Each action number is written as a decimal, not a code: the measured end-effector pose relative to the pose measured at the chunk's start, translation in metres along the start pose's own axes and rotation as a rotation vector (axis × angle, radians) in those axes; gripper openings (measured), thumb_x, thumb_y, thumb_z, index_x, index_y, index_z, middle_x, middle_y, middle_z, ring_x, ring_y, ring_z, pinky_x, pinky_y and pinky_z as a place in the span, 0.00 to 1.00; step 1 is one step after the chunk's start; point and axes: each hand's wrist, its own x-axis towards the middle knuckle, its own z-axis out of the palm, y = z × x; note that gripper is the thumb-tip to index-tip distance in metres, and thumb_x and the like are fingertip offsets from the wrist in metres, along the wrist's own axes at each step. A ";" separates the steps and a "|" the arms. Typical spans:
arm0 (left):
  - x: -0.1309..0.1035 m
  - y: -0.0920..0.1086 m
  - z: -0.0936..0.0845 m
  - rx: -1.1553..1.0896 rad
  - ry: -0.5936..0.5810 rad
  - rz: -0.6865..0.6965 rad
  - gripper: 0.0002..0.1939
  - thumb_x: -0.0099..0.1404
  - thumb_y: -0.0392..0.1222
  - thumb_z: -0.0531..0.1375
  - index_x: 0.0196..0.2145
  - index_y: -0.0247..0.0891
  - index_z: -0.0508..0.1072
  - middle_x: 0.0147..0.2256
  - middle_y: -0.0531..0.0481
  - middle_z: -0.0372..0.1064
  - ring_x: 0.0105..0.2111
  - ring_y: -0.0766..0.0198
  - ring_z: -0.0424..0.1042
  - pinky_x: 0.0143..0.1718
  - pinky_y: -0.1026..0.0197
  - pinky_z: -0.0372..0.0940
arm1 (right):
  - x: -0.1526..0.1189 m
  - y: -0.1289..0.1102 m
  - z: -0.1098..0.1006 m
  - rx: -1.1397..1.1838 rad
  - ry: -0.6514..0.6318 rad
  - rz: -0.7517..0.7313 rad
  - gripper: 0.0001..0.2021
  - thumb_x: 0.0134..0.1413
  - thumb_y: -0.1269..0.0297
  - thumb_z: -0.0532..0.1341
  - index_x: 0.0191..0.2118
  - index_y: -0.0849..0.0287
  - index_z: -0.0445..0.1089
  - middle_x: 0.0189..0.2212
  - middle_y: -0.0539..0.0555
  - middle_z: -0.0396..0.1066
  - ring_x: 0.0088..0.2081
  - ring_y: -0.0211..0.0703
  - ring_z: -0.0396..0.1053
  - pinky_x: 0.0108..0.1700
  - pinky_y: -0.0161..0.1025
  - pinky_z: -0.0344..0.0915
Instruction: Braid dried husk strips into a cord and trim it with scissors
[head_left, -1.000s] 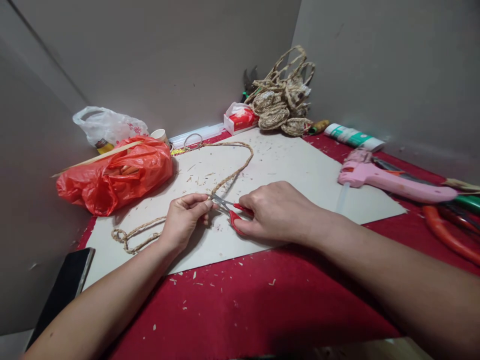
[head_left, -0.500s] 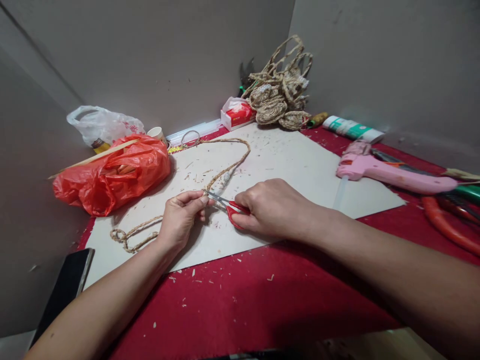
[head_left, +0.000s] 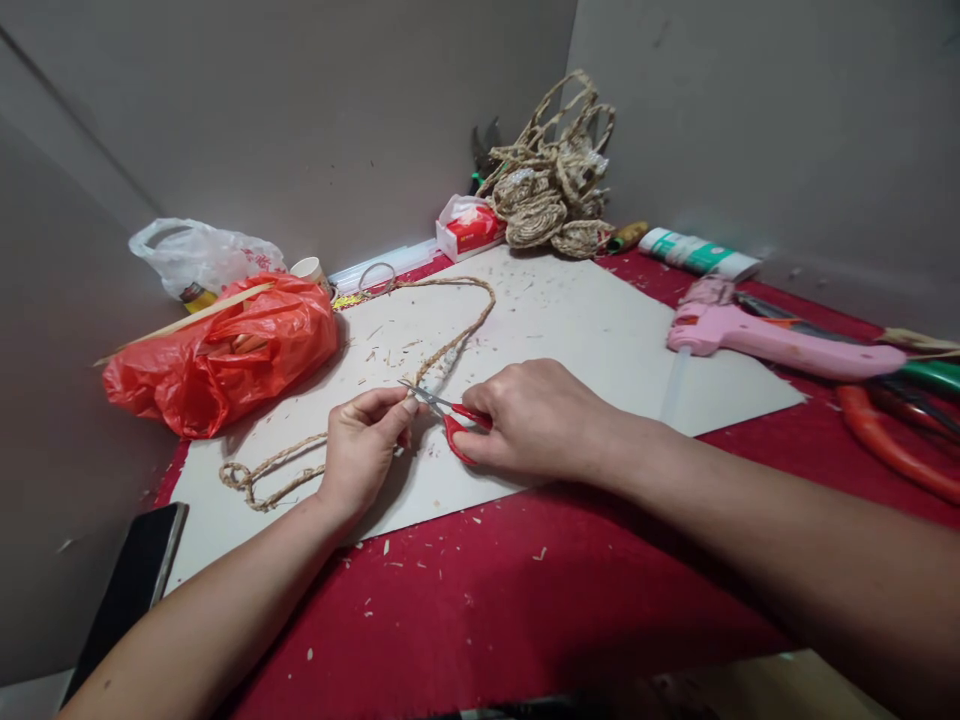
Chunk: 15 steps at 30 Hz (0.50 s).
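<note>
A braided straw rope (head_left: 477, 318) curves over the white board (head_left: 570, 320) and runs into my left hand (head_left: 367, 440), whose thumb and fingers pinch it. Left of that hand, more of the rope lies looped on the board. My right hand (head_left: 532, 420) grips red-handled scissors (head_left: 456, 436), with fingers and thumb in the handles. The blades are parted and cross at the rope just beyond my left fingertips. My left fingers partly hide the rope there.
A red plastic bag (head_left: 225, 350) with a wooden stick sits at left, a phone (head_left: 135, 570) nearer me. Behind are a tissue box (head_left: 471, 230) and bundled straw rope (head_left: 544, 200). A pink glue gun (head_left: 780, 335) and red-handled pliers (head_left: 892, 450) lie at right. Straw scraps litter the board.
The scissors' handles have spread apart and the blades have opened wider at the rope. My left hand keeps its pinch. The whole view has shifted slightly.
</note>
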 end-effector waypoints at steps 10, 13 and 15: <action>0.010 0.000 -0.004 -0.224 -0.012 -0.079 0.07 0.53 0.36 0.64 0.31 0.34 0.70 0.27 0.48 0.74 0.17 0.74 0.61 0.19 0.69 0.57 | 0.005 0.012 0.005 0.193 0.177 0.093 0.14 0.47 0.58 0.56 0.16 0.58 0.63 0.13 0.47 0.57 0.18 0.33 0.48 0.24 0.36 0.41; 0.010 0.000 -0.005 -0.261 -0.040 -0.099 0.08 0.54 0.36 0.64 0.33 0.35 0.69 0.26 0.49 0.74 0.16 0.74 0.60 0.18 0.69 0.57 | 0.009 0.018 0.006 0.426 0.233 0.165 0.17 0.47 0.58 0.58 0.15 0.59 0.57 0.12 0.45 0.53 0.18 0.31 0.47 0.23 0.35 0.43; 0.010 0.001 -0.005 -0.264 -0.066 -0.105 0.09 0.54 0.36 0.64 0.34 0.36 0.69 0.27 0.49 0.74 0.16 0.74 0.61 0.18 0.69 0.57 | 0.012 0.021 0.008 0.707 0.256 0.177 0.20 0.49 0.56 0.59 0.15 0.59 0.54 0.12 0.44 0.52 0.17 0.30 0.48 0.22 0.34 0.45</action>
